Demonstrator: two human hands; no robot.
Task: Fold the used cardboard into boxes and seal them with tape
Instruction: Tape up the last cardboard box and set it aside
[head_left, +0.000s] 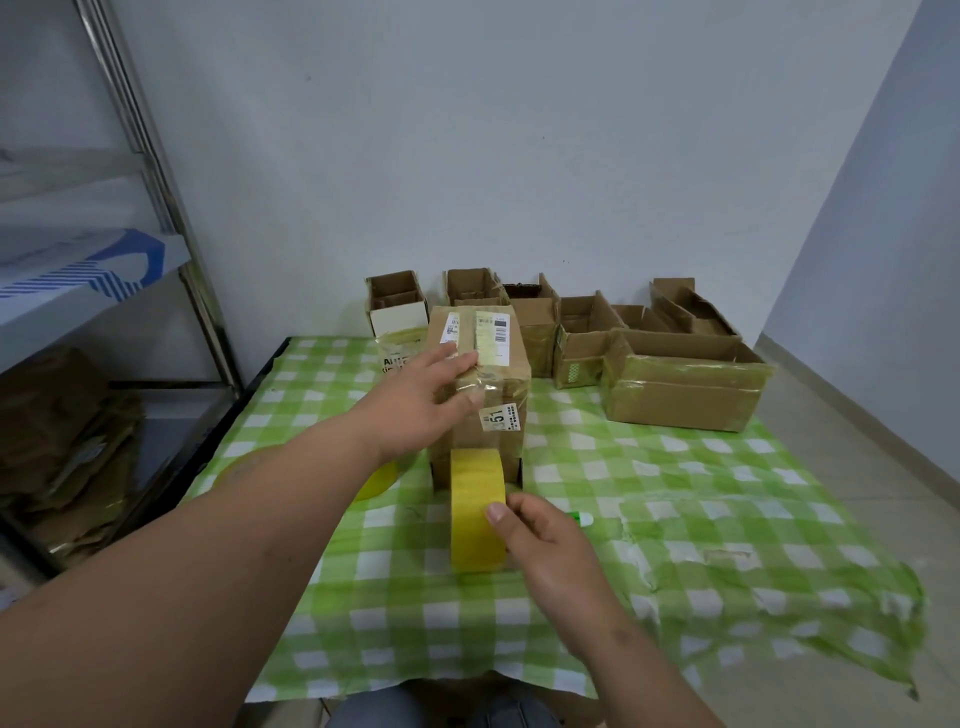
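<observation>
Right hand (545, 540) pinches tape roll (478, 512); left (415, 405) (fingers spread) presses box (480, 384) top edge

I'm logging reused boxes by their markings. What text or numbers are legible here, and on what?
"51": sticker on the front of the taped box under the left hand.
"A...": cut-off print on the bag behind that hand.
Shipping labels on the box top: barcode, print too small to read.

second tape roll (382, 480) behind forearm, labels (493, 330) unreadable
</observation>
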